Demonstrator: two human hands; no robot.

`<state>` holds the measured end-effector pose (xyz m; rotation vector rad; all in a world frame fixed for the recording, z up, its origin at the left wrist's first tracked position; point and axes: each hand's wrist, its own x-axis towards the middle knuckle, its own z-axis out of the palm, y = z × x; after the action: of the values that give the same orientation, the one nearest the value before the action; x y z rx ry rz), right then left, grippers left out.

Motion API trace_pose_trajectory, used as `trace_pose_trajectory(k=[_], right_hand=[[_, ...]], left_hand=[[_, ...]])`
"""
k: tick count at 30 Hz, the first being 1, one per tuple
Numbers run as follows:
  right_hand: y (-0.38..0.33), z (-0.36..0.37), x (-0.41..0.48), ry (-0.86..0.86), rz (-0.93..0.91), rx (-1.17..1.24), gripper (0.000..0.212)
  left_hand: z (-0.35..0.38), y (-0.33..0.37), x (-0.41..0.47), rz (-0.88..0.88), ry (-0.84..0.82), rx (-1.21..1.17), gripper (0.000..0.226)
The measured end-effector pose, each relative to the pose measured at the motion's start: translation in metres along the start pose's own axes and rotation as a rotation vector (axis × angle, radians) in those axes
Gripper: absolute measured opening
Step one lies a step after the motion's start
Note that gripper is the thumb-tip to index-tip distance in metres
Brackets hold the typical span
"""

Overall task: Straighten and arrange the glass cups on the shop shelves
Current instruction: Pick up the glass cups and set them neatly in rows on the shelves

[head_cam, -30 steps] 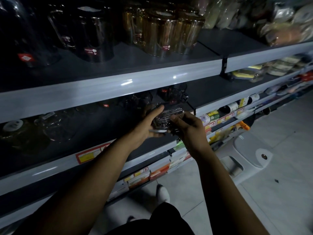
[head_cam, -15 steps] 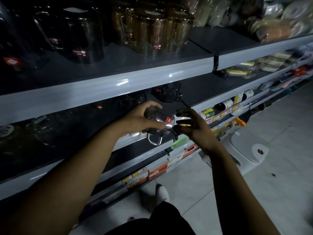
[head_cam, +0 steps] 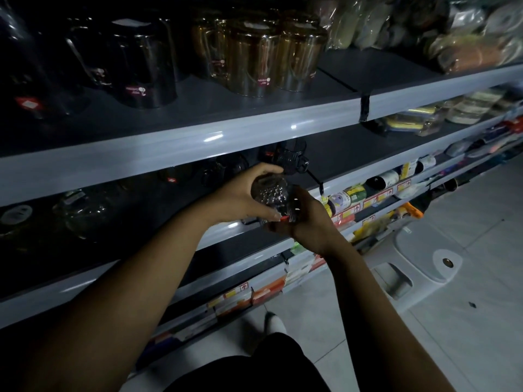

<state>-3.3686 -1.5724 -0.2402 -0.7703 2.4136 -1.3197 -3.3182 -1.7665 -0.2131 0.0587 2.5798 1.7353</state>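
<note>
Left hand (head_cam: 240, 198) and right hand (head_cam: 312, 222) together, fingers curled, forearms outstretched.

I hold a cup (head_cam: 270, 193) between my left grip (head_cam: 240, 195) and right grip (head_cam: 311, 222), before the middle shelf's (head_cam: 226, 230) front edge. A second cup (head_cam: 288, 162) stands behind it on that shelf; mugs (head_cam: 254, 60) stand on the top shelf (head_cam: 198, 142) above.

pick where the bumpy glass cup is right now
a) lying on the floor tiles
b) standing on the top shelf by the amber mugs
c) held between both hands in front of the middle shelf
c: the left hand and right hand both grip the glass cup, off any shelf.
</note>
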Motion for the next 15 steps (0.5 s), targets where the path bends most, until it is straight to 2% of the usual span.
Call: trace_pose_trajectory(k=[3, 6, 8, 11, 15], right_hand=[[0.015, 0.014, 0.003, 0.169, 0.043, 0.050, 0.074], [0.026, 0.026, 0.009, 0.356, 0.063, 0.042, 0.068], [0.029, 0.031, 0.018, 0.431, 0.069, 0.020, 0.068], [0.033, 0.037, 0.036, 0.486, 0.065, -0.012, 0.073], [0.030, 0.046, 0.059, 0.492, 0.031, -0.039, 0.077]], left_hand=[[0.009, -0.010, -0.003, -0.011, 0.244, -0.118, 0.066], [0.016, -0.029, -0.006, -0.067, 0.555, -0.170, 0.041], [0.017, -0.044, -0.007, -0.129, 0.715, -0.137, 0.037], [0.020, -0.056, -0.006, -0.203, 0.794, -0.045, 0.049], [0.025, -0.056, -0.003, -0.214, 0.770, 0.000, 0.059]])
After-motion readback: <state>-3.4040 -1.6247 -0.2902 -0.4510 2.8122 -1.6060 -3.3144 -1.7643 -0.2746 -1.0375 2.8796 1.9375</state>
